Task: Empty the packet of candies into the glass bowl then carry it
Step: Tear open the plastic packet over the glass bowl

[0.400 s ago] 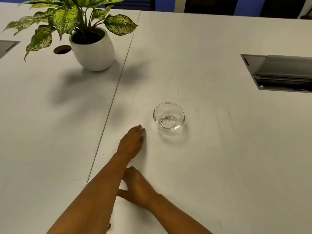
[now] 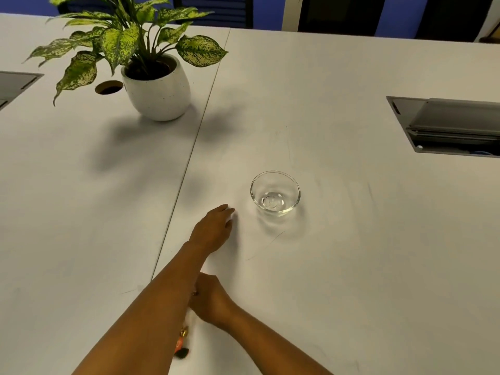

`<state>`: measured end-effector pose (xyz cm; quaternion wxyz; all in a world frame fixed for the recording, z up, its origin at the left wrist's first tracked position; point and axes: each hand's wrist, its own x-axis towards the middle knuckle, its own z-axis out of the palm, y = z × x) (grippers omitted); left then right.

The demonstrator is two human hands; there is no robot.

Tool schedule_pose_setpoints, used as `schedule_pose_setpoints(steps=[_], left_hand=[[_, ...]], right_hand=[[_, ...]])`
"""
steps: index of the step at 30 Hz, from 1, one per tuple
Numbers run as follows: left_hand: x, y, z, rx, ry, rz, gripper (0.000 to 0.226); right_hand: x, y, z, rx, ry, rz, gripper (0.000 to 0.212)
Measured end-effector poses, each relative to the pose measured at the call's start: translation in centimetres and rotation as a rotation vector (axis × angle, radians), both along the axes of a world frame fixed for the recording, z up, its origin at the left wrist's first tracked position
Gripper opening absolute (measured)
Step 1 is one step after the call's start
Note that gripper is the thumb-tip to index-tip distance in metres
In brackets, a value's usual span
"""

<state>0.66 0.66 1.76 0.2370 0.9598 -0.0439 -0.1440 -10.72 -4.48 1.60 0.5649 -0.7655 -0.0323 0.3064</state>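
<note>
Both hands over the white table, glass bowl empty, candy packet near the table's near edge.

The glass bowl (image 2: pixel 275 192) stands upright and empty on the table (image 2: pixel 351 266), about midway between the near and far edges, right of the seam between the two tabletops. The left hand (image 2: pixel 212 230) reaches toward it, fingers extended and close together, holding nothing, tips just short of the bowl. The right hand (image 2: pixel 209 300) lies nearer the near edge, partly under the left forearm; fingers curled, whether they grip anything cannot be told. The packet of candies (image 2: pixel 181 345) shows as orange and dark bits beside the left forearm, mostly hidden. A potted plant (image 2: pixel 155 87) stands toward the far left corner.
</note>
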Motion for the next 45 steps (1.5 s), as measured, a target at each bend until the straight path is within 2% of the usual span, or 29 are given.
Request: schedule_pose_setpoints(steps=[3,6,9,14,18,22,26,29,32,36,45], left_hand=[[0.7,-0.2,1.1,-0.113,-0.093,0.208,0.036],[1.8,-0.5,3.9,-0.170,-0.173,0.321,0.029],[3.0,-0.7,6.7,-0.208,-0.145,0.304,0.032],[4.4,-1.4,9.9,-0.198,-0.065,0.235,0.038],[5.1,-2.0,12.9,-0.246,-0.044,0.175,0.039],[5.4,-2.7,14.2,-0.294,-0.038,0.093,0.030],[6.1,-3.7,15.2,-0.381,-0.081,0.174,0.022],[6.2,-4.7,15.4,-0.453,-0.084,0.296,0.018],[6.5,-5.5,15.5,-0.487,-0.136,0.389,0.017],[6.9,-6.5,16.1,-0.527,-0.193,0.451,0.014],[7.3,-7.6,16.1,-0.465,-0.188,0.450,0.018]], right_hand=[[1.0,-1.6,0.6,0.185,0.055,-0.079,0.028],[3.1,-3.6,1.4,0.098,-0.111,-0.106,0.025],[6.0,-5.8,3.4,0.080,-0.206,-0.163,0.025],[11.2,-9.3,6.6,0.056,-0.283,-0.275,0.008],[14.4,-11.6,9.5,-0.008,-0.334,-0.333,0.017],[16.1,-13.1,11.1,-0.051,-0.359,-0.341,0.018],[17.1,-13.5,12.5,-0.099,-0.423,-0.361,0.020],[17.5,-13.4,12.9,-0.126,-0.461,-0.560,0.035],[17.8,-13.5,13.4,-0.067,-0.313,-0.754,0.034],[18.3,-13.5,13.8,0.013,-0.106,-0.703,0.032],[18.7,-12.7,14.8,0.141,-0.032,-0.773,0.030]])
